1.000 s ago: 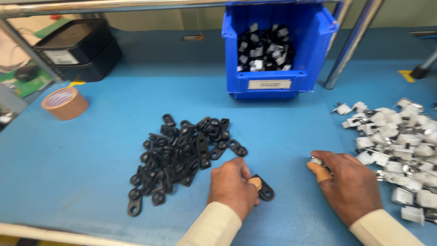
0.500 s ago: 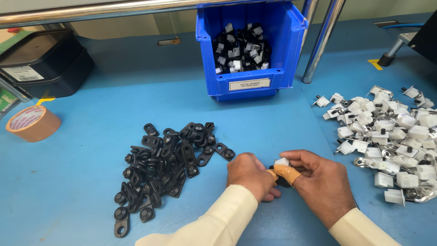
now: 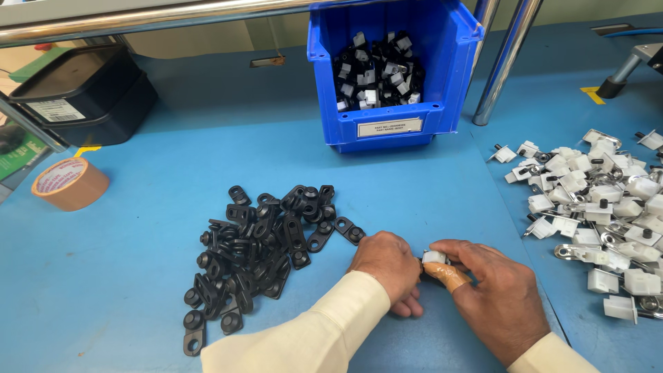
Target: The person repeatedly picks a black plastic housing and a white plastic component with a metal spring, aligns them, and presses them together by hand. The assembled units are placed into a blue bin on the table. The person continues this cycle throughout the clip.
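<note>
Meeting at the lower centre of the frame, the two hands are brought together over the blue bench. A small white plastic piece is pinched at the fingertips of the right hand, whose forefinger is wrapped in a tan plaster; the fingers are closed round the piece, only its top showing. The left hand is curled nearly closed and pressed against the same spot. Whether a black part is held inside it cannot be told, since the knuckles hide the palm.

Just to the left, a heap of black clips is spread across the bench, the nearest one lying beside the left knuckles. At the right edge, a scatter of white parts with metal tabs is laid out, near the right wrist. At the upper middle a blue bin is seen, loaded with mixed black and white pieces. A roll of brown tape and a black tray are kept at the upper left.

The white piece is judged light, stiff and rather smooth, so it is likely to slip or flick away if squeezed off-centre. It is best taken by its flat opposite sides, low on the body, as it is pinched now, with the mating end left free.
</note>
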Demonstrator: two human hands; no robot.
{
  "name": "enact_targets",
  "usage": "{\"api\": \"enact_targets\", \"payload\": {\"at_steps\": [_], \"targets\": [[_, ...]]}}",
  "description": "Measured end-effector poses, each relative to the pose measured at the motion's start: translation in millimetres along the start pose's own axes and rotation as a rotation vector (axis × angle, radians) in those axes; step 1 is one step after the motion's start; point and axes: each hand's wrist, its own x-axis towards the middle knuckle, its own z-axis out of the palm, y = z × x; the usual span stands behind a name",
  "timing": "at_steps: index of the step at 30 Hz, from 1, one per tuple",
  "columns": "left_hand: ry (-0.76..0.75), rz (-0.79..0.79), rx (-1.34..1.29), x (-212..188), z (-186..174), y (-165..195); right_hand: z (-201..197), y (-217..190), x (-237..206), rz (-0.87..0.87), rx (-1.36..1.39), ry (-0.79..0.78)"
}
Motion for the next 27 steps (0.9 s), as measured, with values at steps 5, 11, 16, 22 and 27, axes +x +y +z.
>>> {"api": "enact_targets", "payload": {"at_steps": [5,11,16,22,27], "targets": [[-0.018,-0.037,-0.186,18.2,1.5,-9.0,-9.2,-2.1,6.6,-0.113,0.025,-0.115],[-0.012,0.024,-0.113,26.3,-0.2,-15.1,-15.8,-10.2,23.6,0.080,-0.055,-0.283],[0.022,-0.003,-0.297,12.1,8.5,-22.3,-15.0,-9.2,32.4,0.248,-0.062,-0.337],[0.085,0.050,-0.245,-7.6,25.6,-25.9,-3.2,14.7,36.0,0.278,0.280,-0.329],[0.105,0.013,-0.145,-2.6,21.0,-14.3,4.7,36.7,43.8,0.308,0.463,-0.416]]}}
